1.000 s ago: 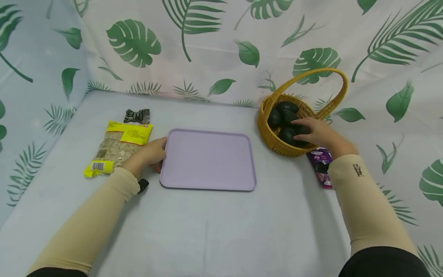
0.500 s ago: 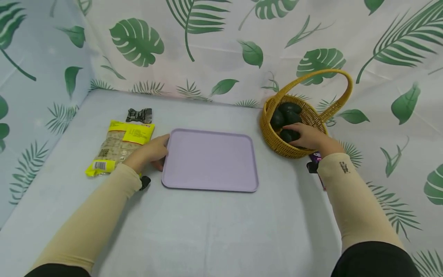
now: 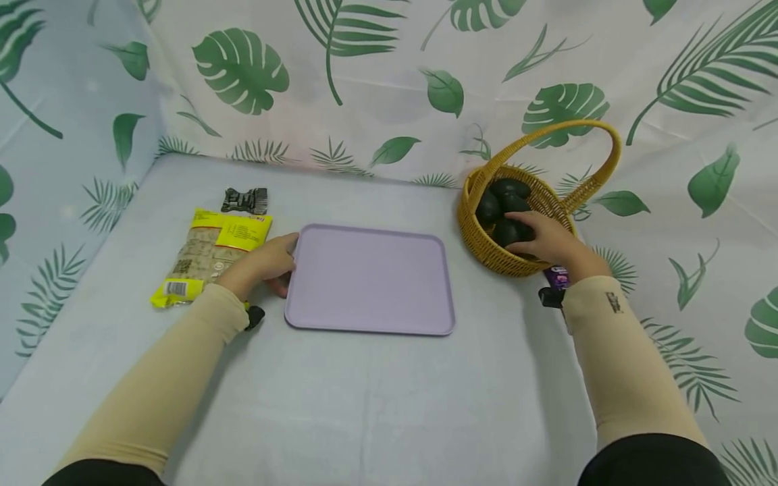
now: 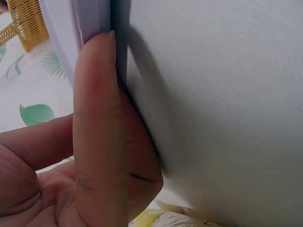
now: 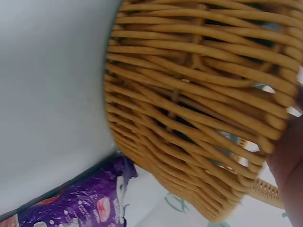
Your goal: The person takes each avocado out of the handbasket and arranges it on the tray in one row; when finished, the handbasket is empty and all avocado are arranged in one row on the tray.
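Note:
The left hand point(image 3: 264, 262) rests at the left edge of a lilac rectangular tray point(image 3: 371, 280). In the left wrist view a straight finger point(image 4: 97, 118) touches the side of the tray's rim point(image 4: 97, 21). At the right, the right hand point(image 3: 550, 239) reaches over the near rim of a yellow wicker basket point(image 3: 507, 265). Its thumb and fingers grip a dark green avocado point(image 3: 509, 231) among several others inside. The basket's woven wall point(image 5: 189, 94) fills the right wrist view and covers most of that hand.
A yellow-and-clear bag point(image 3: 209, 253) lies left of the tray, with a small black packet point(image 3: 244, 201) behind it. A purple packet point(image 5: 90, 198) lies by the basket, partly under the right forearm in the head view. A leaf-patterned cloth point(image 3: 365, 81) hangs behind.
The right hand has moved left and down into the basket, its fingers coming around an avocado. The left hand stays at the tray's edge. The head view shifted slightly.

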The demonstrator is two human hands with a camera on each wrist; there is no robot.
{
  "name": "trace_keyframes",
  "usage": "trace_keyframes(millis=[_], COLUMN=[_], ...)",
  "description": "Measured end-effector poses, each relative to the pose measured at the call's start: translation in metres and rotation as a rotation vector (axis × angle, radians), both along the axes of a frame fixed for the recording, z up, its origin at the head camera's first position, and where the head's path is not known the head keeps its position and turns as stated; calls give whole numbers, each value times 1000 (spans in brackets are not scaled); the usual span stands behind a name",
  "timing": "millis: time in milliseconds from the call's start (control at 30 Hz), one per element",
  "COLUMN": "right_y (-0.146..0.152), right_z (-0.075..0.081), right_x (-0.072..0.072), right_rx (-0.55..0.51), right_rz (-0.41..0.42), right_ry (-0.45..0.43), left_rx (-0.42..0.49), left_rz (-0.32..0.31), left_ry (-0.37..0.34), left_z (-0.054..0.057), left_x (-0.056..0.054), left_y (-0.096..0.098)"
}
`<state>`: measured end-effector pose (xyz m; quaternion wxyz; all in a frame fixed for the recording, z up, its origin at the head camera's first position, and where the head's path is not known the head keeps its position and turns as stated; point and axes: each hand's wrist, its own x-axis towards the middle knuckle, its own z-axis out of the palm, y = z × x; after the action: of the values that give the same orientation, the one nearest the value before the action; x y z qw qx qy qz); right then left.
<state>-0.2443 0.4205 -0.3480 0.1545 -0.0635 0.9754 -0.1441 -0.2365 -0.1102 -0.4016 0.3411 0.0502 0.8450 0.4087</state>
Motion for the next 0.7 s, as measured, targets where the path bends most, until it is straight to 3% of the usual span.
trace_keyframes(millis=[467,700], right_y=[-10,-24], right_z=[30,42], right_x=[22,37], right_rx=[-118,-187], right_rz=[-91,-69], right_ry=[72,137], left_rx=[-19,-7], left_rz=[35,17], left_ry=[-37,-35], left_z=[-3,-1], left_x=[-4,-4], left_y=[1,0])
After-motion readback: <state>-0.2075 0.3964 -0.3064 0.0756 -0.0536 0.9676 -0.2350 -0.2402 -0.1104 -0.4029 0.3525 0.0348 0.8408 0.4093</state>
